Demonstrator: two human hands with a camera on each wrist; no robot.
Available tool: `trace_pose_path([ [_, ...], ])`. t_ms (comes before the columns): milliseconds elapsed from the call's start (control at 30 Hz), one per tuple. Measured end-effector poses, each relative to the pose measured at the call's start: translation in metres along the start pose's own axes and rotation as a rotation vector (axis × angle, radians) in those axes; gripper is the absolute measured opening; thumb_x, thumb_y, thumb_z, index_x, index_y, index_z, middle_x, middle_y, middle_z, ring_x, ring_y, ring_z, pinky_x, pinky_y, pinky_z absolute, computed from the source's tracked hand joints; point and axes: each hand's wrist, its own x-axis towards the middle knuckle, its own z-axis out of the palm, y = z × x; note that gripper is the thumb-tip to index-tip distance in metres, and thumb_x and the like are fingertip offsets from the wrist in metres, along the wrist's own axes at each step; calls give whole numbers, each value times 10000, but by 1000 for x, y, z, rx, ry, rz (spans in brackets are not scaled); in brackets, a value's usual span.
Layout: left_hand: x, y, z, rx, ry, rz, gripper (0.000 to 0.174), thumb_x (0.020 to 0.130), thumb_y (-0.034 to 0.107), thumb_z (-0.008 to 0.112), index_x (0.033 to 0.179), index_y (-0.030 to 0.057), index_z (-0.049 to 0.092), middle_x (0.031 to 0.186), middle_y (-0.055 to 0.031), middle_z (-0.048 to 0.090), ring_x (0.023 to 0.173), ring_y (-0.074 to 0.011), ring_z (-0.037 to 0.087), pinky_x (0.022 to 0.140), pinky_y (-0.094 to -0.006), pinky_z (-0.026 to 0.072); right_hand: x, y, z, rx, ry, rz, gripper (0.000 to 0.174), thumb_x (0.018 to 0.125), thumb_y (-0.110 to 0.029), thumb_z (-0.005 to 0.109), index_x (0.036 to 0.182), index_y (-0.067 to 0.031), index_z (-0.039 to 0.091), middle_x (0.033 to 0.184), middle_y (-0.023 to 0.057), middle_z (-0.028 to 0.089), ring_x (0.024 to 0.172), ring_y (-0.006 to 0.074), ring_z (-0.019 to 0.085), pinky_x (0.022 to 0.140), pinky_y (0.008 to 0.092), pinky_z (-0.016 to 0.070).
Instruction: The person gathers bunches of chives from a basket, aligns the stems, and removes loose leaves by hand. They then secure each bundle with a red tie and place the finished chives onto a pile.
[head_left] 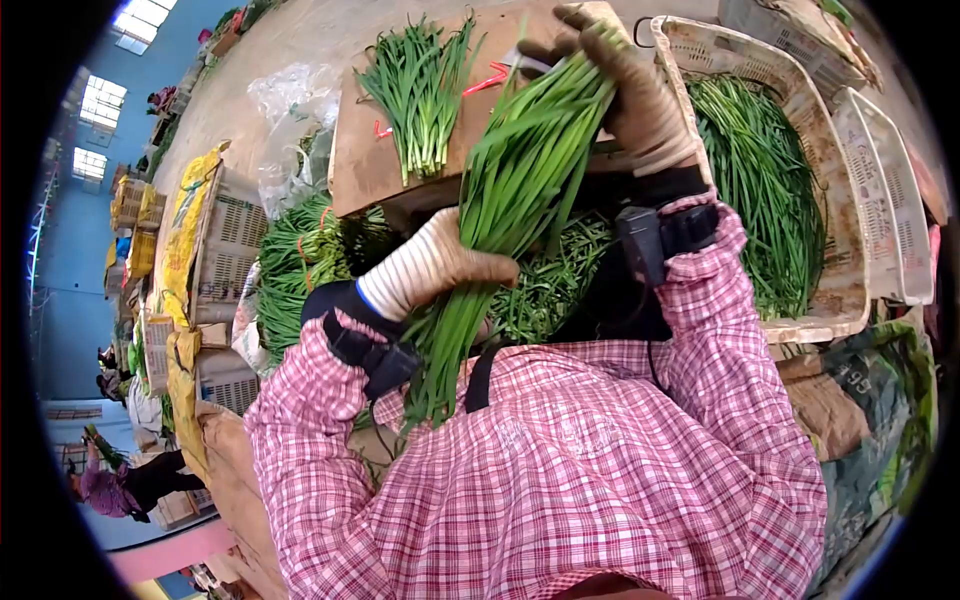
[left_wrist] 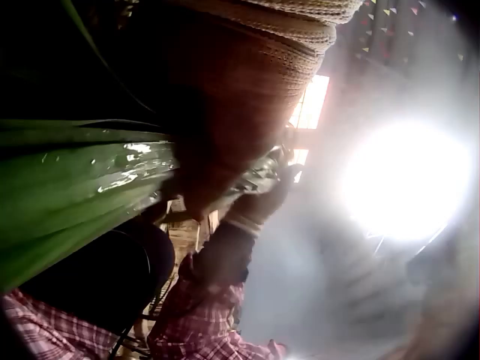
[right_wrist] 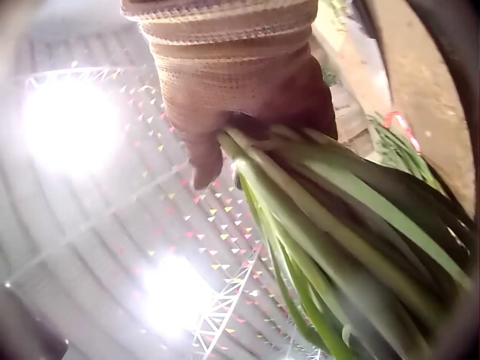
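A long bunch of green garlic chives [head_left: 535, 160] stretches slantwise between both gloved hands, its leaf ends hanging toward the checked shirt. My left hand [head_left: 440, 262] grips it around the leafy part, thumb across the front. At the upper end my right hand [head_left: 640, 105] holds the pale stems, which run out of the palm in the right wrist view [right_wrist: 300, 187]. A smaller bunch of chives [head_left: 420, 95] lies on the brown board [head_left: 360, 185], with a red tie [head_left: 487, 79] beside it. The left wrist view is dark around the gripping fingers.
On the right stands a dirty white crate [head_left: 850, 250] with loose chives [head_left: 755, 190] inside. Tied chives [head_left: 300, 260] lie at the left, near a clear plastic bag [head_left: 295, 100]. Leaf scraps [head_left: 555, 285] sit below the board. Another person [head_left: 130, 485] is in the background.
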Motion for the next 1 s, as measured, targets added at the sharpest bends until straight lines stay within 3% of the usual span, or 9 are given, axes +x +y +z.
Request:
trace_pose_path([
  [100, 9, -1, -5, -267, 3, 43, 434, 719, 53, 750, 1125, 11, 600, 1005, -31, 626, 887, -107, 579, 786, -278, 501, -2, -42, 53, -53, 298, 3, 192, 899, -175, 589, 996, -13, 556, 847, 144, 639, 750, 238, 650, 659, 365, 553],
  [167, 7, -3, -3, -207, 47, 36, 443, 739, 60, 743, 1148, 6, 580, 987, -27, 625, 860, -107, 578, 785, -278, 500, -2, -36, 49, -129, 362, -16, 203, 900, -174, 597, 1011, -19, 527, 807, 140, 640, 715, 259, 649, 643, 370, 553],
  [233, 8, -16, -1, -19, 49, 123, 458, 746, 78, 752, 1160, -4, 575, 984, -27, 635, 865, -111, 584, 796, -285, 500, 7, -16, 12, -156, 98, -19, 563, 860, -274, 677, 1296, -9, 438, 1083, 115, 632, 1047, 245, 627, 889, 357, 547],
  [500, 16, -27, -4, 25, 56, 220, 503, 734, 86, 774, 1187, -10, 579, 1034, -44, 657, 917, -121, 590, 856, -288, 485, 11, -23, 13, -149, -71, -10, 483, 889, -319, 631, 1253, -32, 494, 1113, 155, 641, 1013, 265, 645, 899, 382, 531],
  [700, -22, -17, -69, 315, 372, 330, 708, 777, 166, 765, 1350, -35, 402, 1105, -134, 640, 996, -204, 610, 881, -293, 500, 28, -55, 57, -327, 278, -11, 238, 890, -165, 621, 1044, -10, 528, 781, 118, 637, 683, 214, 645, 592, 319, 542],
  [767, -48, -5, -53, 187, 322, 160, 745, 853, 449, 646, 1356, -45, 404, 1169, -173, 612, 1094, -221, 578, 905, -303, 470, 32, -65, 83, -505, 108, -113, 208, 888, -162, 630, 1006, -14, 543, 768, 112, 630, 675, 208, 641, 594, 322, 539],
  [833, -53, -31, -46, -384, -204, 183, 954, 796, 733, 469, 1366, -29, 400, 1132, -197, 630, 1068, -268, 603, 898, -364, 480, 28, -55, 117, -534, 57, -165, 240, 873, -141, 649, 1047, -3, 559, 805, 108, 645, 709, 203, 650, 632, 309, 545],
  [933, -63, -50, 20, -880, -450, 256, 1131, 691, 854, 350, 1426, -4, 302, 1236, -256, 549, 1109, -336, 569, 942, -445, 452, -5, -38, 168, -1246, -750, -392, 380, 860, -298, 643, 1166, -93, 550, 965, 95, 666, 940, 271, 651, 881, 399, 522],
  [1000, -69, -65, 41, -1167, -567, 404, 1080, 719, 808, 412, 1449, 28, 255, 1348, -265, 442, 1135, -326, 551, 954, -466, 449, -38, -5, 191, -1205, -1203, -450, 399, 862, -323, 636, 1174, -91, 549, 964, 95, 666, 884, 261, 648, 819, 390, 522],
])
